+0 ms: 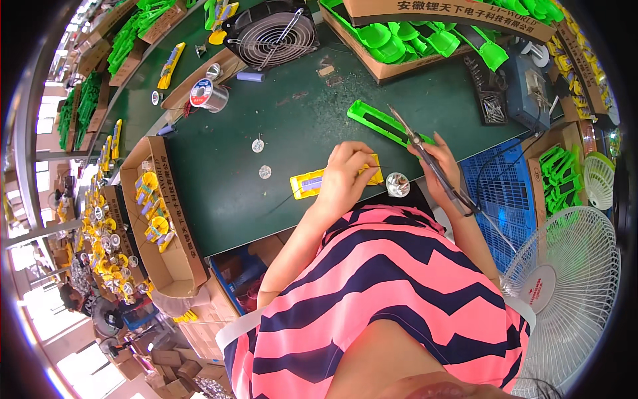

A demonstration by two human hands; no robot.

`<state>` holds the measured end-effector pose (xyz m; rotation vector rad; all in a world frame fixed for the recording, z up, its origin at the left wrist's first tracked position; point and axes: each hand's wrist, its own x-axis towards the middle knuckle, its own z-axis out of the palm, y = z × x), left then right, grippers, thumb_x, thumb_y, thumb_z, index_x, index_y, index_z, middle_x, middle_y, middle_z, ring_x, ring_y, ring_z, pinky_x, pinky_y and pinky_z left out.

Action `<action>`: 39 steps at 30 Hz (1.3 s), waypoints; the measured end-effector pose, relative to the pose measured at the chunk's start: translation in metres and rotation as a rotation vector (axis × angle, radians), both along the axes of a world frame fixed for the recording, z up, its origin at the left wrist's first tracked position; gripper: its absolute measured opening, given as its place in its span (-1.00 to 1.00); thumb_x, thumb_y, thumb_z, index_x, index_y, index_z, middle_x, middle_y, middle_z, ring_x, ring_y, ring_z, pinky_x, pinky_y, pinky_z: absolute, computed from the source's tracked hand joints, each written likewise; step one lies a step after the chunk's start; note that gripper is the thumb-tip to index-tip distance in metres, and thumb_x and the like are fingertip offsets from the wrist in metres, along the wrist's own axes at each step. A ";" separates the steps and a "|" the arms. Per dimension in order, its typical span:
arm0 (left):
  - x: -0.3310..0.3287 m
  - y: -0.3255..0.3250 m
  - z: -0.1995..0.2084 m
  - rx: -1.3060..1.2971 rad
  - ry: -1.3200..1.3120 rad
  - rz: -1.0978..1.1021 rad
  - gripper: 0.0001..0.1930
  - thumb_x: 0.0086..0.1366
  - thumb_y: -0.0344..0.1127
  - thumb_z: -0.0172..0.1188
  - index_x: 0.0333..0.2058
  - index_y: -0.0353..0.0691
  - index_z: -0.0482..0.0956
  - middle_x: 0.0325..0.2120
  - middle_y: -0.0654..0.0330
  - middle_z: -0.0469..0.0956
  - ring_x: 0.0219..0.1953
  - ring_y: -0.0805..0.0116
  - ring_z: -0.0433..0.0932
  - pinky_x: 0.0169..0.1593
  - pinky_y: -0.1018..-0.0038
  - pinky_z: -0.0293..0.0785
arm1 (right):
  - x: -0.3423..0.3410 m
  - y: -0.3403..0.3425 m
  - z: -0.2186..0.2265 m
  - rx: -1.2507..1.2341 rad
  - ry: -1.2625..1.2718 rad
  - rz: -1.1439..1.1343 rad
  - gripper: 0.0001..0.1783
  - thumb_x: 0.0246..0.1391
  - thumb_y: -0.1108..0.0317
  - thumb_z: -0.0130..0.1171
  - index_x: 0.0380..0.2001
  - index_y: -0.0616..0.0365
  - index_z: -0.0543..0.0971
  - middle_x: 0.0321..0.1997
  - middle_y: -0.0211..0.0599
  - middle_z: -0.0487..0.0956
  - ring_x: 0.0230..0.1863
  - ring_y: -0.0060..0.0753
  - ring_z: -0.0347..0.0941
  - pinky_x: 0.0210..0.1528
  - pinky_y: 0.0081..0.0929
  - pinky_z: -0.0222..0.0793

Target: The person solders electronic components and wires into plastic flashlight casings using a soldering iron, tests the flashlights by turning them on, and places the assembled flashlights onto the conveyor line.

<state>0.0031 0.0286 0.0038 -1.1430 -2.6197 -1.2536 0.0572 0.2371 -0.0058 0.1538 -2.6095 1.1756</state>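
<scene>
Curling over the right end of a yellow casing (298, 189), the fingers of the left hand (343, 176) are bent nearly together; whether anything is pinched between their tips cannot be told. By the right hand (449, 167), a soldering iron (417, 141) is gripped in closed fingers, its tip pointed toward the table's far side. The casing is laid close to the near edge of the table (226, 186), a lavender cylinder (312, 183) seated inside it. A silvery cup (398, 185) is set at that same edge, between the hands, and a green casing (355, 113) is placed farther in.

The dark green surface, scuffed toward its far edge, is dotted left of centre with two round discs (257, 145). Near the far left corner a spool of wire (210, 99) is stood; along the far edge a black fan (274, 41) is seen. The far right is taken up by a carton of green parts (376, 69), a black tray of screws (493, 114) and a blue box-shaped unit (530, 93).

Against the left edge, a cardboard tray (177, 267) is partly filled with yellow assemblies (158, 227). Beyond the right edge, a blue crate (500, 189) and a white fan (573, 279) are positioned. The room at left is lit by bright windows (86, 366), its floor crowded with cartons (176, 374).
</scene>
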 end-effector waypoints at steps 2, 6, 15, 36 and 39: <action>0.007 0.000 0.003 0.458 -0.299 0.189 -0.88 0.01 -0.57 0.13 -0.42 -0.26 0.51 -0.27 0.16 0.43 -0.20 0.33 0.40 -0.17 0.48 0.34 | -0.005 0.000 -0.007 -0.007 0.004 0.024 -0.72 -0.07 0.55 0.01 -0.20 0.19 0.43 -0.24 -0.29 0.56 -0.14 -0.17 0.42 0.24 -0.22 -0.02; 0.015 -0.003 0.012 0.995 -0.767 0.543 -0.86 0.01 -0.64 0.10 -0.45 -0.27 0.52 -0.44 0.18 0.49 -0.23 0.41 0.41 -0.20 0.57 0.33 | -0.013 -0.005 -0.010 -0.019 -0.029 0.051 -0.65 -0.14 0.62 0.02 -0.18 0.21 0.41 -0.19 -0.29 0.55 -0.12 -0.18 0.44 0.25 -0.21 -0.04; -0.025 -0.043 0.014 -0.273 0.240 0.316 -0.93 -0.08 -0.45 0.16 -0.53 -0.18 0.54 -0.57 0.25 0.43 -0.36 0.22 0.37 -0.26 0.36 0.26 | -0.015 -0.005 -0.002 0.114 0.267 0.369 -0.67 -0.23 0.46 0.25 -0.29 0.13 0.46 -0.42 -0.27 0.56 -0.43 -0.36 0.50 0.12 -0.07 0.14; -0.033 -0.039 0.012 -0.589 0.057 0.137 -0.93 -0.06 -0.47 0.14 -0.54 -0.17 0.55 -0.54 0.11 0.37 -0.34 0.14 0.35 -0.26 0.32 0.29 | -0.019 -0.052 -0.012 -0.974 -0.314 -0.100 -0.83 -0.05 0.52 0.11 -0.34 0.36 0.43 -0.46 -0.27 0.51 -0.50 -0.58 0.47 -0.59 -0.74 0.29; -0.034 -0.039 0.012 -0.589 0.065 0.130 -0.94 -0.06 -0.46 0.13 -0.54 -0.17 0.55 -0.54 0.11 0.37 -0.34 0.15 0.35 -0.26 0.32 0.28 | -0.018 -0.050 -0.012 -0.958 -0.309 -0.072 -0.83 -0.05 0.52 0.12 -0.34 0.36 0.43 -0.45 -0.26 0.51 -0.50 -0.57 0.47 -0.58 -0.73 0.30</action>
